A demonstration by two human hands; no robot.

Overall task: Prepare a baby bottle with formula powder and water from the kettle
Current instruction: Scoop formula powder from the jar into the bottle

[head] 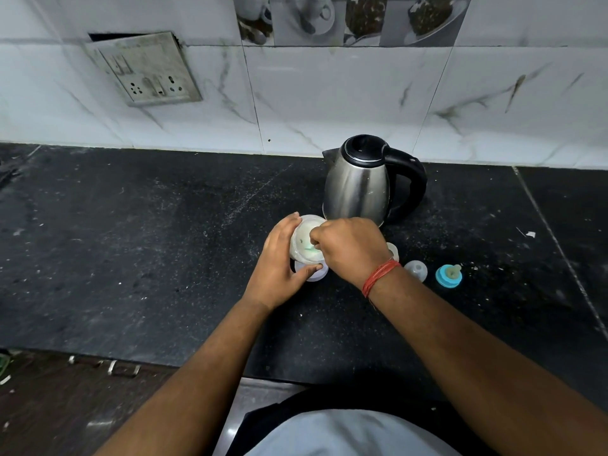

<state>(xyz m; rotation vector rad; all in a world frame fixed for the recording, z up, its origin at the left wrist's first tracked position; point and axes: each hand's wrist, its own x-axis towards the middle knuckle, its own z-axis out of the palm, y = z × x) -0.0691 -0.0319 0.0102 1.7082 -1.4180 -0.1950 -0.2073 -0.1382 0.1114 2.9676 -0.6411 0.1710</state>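
Your left hand (279,258) curls round the side of a small round translucent plastic container of pale formula powder (304,236), which stands on the black speckled stone counter (148,241) just in front of the steel electric kettle with the black lid and handle (357,182). The container's mouth is open and the powder inside looks creamy white, with a bit of green plastic (311,247), perhaps a scoop, showing in it. Your right hand (348,250) reaches over the rim with its fingers curled down into the container; they seem to pinch that green piece, but your knuckles hide the grip. A red thread band (378,277) circles your right wrist.

Under the container, on the side nearer you than the kettle, lies a pale round lid-like disc (316,274). To the right of the kettle's base and nearer you, a clear domed plastic cap (416,269) sits on the counter, and just beyond it a blue screw ring with a yellowish teat (449,275). A whitish rim (393,251) peeps out behind your right wrist; what it belongs to you cannot tell. On the tiled wall to the left of the kettle hangs a grimy switch and socket plate (144,69).
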